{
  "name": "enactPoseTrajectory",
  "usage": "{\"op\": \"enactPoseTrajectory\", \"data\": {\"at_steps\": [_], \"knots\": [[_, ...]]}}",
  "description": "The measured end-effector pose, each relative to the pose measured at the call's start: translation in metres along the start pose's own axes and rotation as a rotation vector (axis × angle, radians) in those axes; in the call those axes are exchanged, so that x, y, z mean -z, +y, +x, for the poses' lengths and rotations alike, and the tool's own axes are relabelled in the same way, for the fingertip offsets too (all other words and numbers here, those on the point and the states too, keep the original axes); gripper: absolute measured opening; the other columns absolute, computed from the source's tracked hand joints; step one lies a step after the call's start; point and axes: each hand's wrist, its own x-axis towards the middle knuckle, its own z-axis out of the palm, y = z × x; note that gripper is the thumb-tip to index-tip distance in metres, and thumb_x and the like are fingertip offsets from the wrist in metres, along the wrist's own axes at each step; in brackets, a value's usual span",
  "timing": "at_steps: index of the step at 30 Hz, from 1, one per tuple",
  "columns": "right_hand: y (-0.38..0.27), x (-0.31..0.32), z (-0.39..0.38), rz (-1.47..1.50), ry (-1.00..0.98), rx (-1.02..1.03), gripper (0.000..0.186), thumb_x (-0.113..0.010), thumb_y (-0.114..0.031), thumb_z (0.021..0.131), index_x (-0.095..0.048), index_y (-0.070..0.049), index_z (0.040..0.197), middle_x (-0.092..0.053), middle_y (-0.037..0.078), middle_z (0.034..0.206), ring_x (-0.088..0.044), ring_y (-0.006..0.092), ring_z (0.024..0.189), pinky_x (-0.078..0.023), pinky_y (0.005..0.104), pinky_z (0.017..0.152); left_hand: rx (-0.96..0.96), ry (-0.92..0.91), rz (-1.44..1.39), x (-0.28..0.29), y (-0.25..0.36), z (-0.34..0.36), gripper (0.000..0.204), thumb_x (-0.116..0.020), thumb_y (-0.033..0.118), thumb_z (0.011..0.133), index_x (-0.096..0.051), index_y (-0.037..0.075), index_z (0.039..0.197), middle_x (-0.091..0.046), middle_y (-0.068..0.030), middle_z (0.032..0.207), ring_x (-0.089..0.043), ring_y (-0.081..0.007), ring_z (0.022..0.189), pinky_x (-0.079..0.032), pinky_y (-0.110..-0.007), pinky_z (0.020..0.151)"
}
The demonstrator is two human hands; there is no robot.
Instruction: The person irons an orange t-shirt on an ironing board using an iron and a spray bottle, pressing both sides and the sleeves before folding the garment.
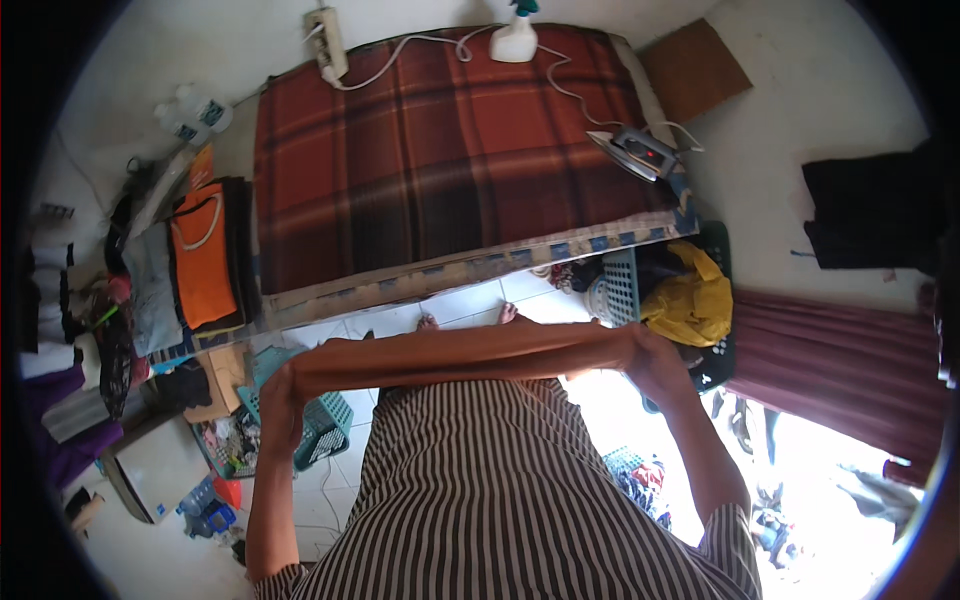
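A brown cloth (460,357) is stretched taut between my two hands, level across my waist. My left hand (284,385) is closed on one end of it, and my right hand (648,352) grips the other. The cloth hangs in a narrow band with long folds, so its kind cannot be made out. Beyond it stands an ironing surface covered with a red and black plaid blanket (390,170). At the blanket's right edge lies an iron (640,152) with a small red light, its cord running back. Neither hand touches the blanket or the iron.
A white spray bottle (514,40) and a power strip (327,45) sit at the far edge. Folded clothes, an orange one (203,258) among them, are stacked at left. A basket (621,275) with yellow cloth (692,300) stands right; green baskets (325,425) stand lower left.
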Motion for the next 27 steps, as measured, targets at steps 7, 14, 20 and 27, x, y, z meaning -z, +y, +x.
{"op": "enactPoseTrajectory", "data": {"at_steps": [7,14,20,27], "knots": [[0.02,0.094,0.008,-0.878,-0.204,0.031,0.028,-0.062,-0.024,0.111,-0.064,0.001,0.124,-0.072,0.015,0.117,-0.073,0.0233,0.106,-0.062,0.0398,0.09,0.454,-0.174,0.123,0.028,-0.006,-0.005,0.037,-0.067,0.033,0.11,-0.071,-0.003,0.12,-0.077,-0.0107,0.105,-0.076,-0.017,0.092,-0.063,-0.029,0.068],[0.012,0.039,0.007,-0.673,0.233,0.233,0.038,-0.058,-0.025,0.114,-0.059,0.006,0.136,-0.07,0.017,0.124,-0.073,0.0254,0.112,-0.062,0.0411,0.095,-0.097,0.097,-0.154,-0.018,0.011,-0.014,0.036,-0.062,0.032,0.113,-0.07,0.0,0.128,-0.077,-0.0089,0.113,-0.076,-0.0144,0.089,-0.063,-0.032,0.078],[0.006,0.05,-0.003,-0.711,-0.095,-0.199,0.036,-0.059,-0.02,0.112,-0.066,0.002,0.139,-0.076,0.011,0.122,-0.073,0.0188,0.113,-0.056,0.0346,0.096,0.388,-0.14,-0.008,0.003,0.009,-0.022,0.04,-0.057,0.034,0.116,-0.065,0.003,0.14,-0.076,-0.0083,0.121,-0.075,-0.017,0.103,-0.062,-0.035,0.088],[-0.012,-0.024,-0.004,-0.086,0.03,-0.024,0.05,-0.064,-0.029,0.111,-0.054,0.004,0.147,-0.069,0.017,0.137,-0.072,0.0247,0.12,-0.06,0.0438,0.104,-0.239,0.017,-0.155,-0.012,0.019,-0.011,0.044,-0.054,0.037,0.117,-0.06,0.004,0.146,-0.072,-0.0116,0.135,-0.071,-0.0204,0.121,-0.057,-0.036,0.105]]}}
